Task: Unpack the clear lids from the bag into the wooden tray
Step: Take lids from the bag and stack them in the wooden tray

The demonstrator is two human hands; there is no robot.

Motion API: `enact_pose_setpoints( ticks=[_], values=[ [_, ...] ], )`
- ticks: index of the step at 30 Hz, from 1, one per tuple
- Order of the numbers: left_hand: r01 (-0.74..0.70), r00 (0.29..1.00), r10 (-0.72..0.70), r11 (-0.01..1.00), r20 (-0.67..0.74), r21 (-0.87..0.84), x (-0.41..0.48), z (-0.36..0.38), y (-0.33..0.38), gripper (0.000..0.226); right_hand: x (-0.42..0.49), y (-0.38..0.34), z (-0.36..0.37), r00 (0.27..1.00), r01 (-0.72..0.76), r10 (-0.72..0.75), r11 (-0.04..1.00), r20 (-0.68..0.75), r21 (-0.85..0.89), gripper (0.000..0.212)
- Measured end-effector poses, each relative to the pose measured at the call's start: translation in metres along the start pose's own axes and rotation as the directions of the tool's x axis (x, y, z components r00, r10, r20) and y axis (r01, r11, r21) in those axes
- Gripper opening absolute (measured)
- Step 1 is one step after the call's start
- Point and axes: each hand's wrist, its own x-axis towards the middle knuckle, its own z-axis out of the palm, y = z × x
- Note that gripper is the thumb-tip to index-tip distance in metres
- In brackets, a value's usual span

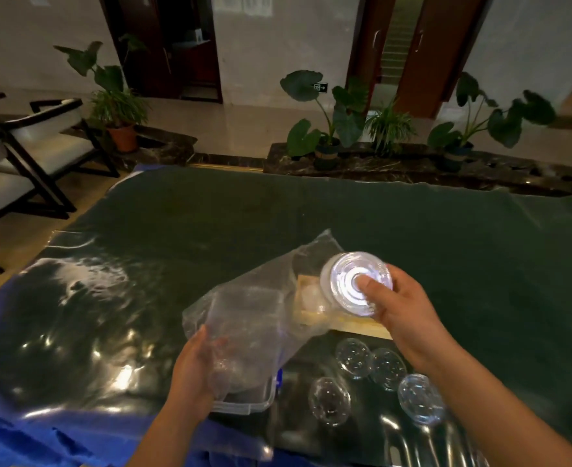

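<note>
Lids [352,281], clear plastic, short nested stack: clamped in right hand [402,315], thumb on the top face's centre, fingers behind; wooden tray [355,326] just below the grip. Bag [254,308], slack, left of the grip, gripped by left hand [193,365]. Judged light, thin, slick, crushable; best held end to end. Stack axis tilts toward the camera.

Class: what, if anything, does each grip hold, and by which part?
The right grip holds a stack of clear lids by its rim, thumb on the top centre. The left grip holds the bag by its near end.
</note>
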Motion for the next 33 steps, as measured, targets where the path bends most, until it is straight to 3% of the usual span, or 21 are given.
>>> enact_pose_setpoints(
  ticks=[5,11,15,20,24,28,33],
  values=[
    [0.044,0.999,-0.042,0.998,0.034,-0.039,0.008,-0.003,-0.002,0.040,0.033,0.010,-0.048,0.985,-0.009,0.021,0.997,-0.171,0.071,0.037],
    [0.023,1.000,-0.023,1.000,0.001,-0.021,0.019,0.001,-0.004,0.038,0.086,0.057,-0.080,0.929,-0.251,0.241,0.968,-0.282,0.002,0.037],
    [0.029,0.998,-0.032,0.999,-0.060,-0.046,0.022,0.007,-0.002,0.037,0.112,0.085,-0.083,0.903,-0.344,0.297,0.933,-0.309,-0.107,0.040],
    [0.043,0.994,-0.047,0.998,-0.097,-0.047,0.020,0.011,0.002,0.040,0.134,0.106,-0.080,0.891,-0.403,0.321,0.885,-0.320,-0.235,0.051],
    [0.056,0.993,-0.062,0.996,-0.102,-0.063,0.014,0.011,0.003,0.064,0.151,0.118,-0.071,0.885,-0.431,0.330,0.848,-0.329,-0.310,0.056],
    [0.038,0.997,-0.044,0.994,-0.067,-0.100,0.011,0.011,0.003,0.065,0.165,0.129,-0.062,0.900,-0.423,0.290,0.763,-0.325,-0.489,0.054],
    [0.048,0.998,-0.053,0.993,-0.040,-0.112,0.014,0.011,0.002,0.061,0.174,0.145,-0.056,0.938,-0.344,0.237,0.544,-0.253,-0.765,0.052]
  ],
)
